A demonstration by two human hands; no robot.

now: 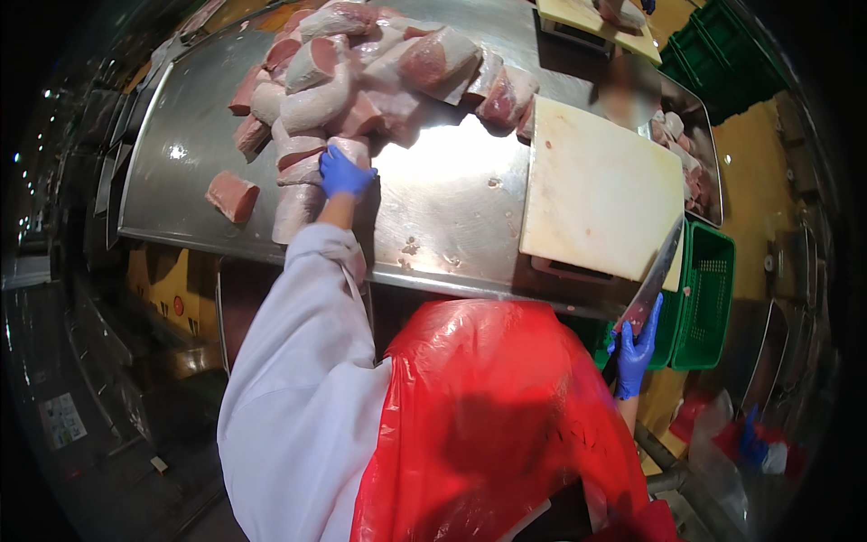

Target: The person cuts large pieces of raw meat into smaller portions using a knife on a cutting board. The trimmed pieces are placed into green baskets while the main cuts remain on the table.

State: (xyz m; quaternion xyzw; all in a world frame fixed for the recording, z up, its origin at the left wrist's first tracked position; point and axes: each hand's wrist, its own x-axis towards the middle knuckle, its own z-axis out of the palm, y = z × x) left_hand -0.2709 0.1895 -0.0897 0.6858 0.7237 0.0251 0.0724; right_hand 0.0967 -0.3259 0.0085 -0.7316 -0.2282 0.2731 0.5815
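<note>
My left hand [346,173], in a blue glove, reaches to the near side of a heap of raw meat [312,108]. Its fingers curl against a pale chunk of meat [352,149] there; their tips are partly hidden. Off to the right, my gloved right hand [637,355] holds a long knife [657,280] by its handle, fingers partly stretched. The blade points away from me, past the near right corner of a white cutting board [601,185]. A single meat chunk [232,197] lies apart at the left.
The heap sits on a steel table [433,244]. A metal tray with smaller meat pieces [682,158] stands right of the board. Green crates [709,303] stand beside the table, with more green crates [722,59] at the far right. Another cutting board [601,23] is at the far edge.
</note>
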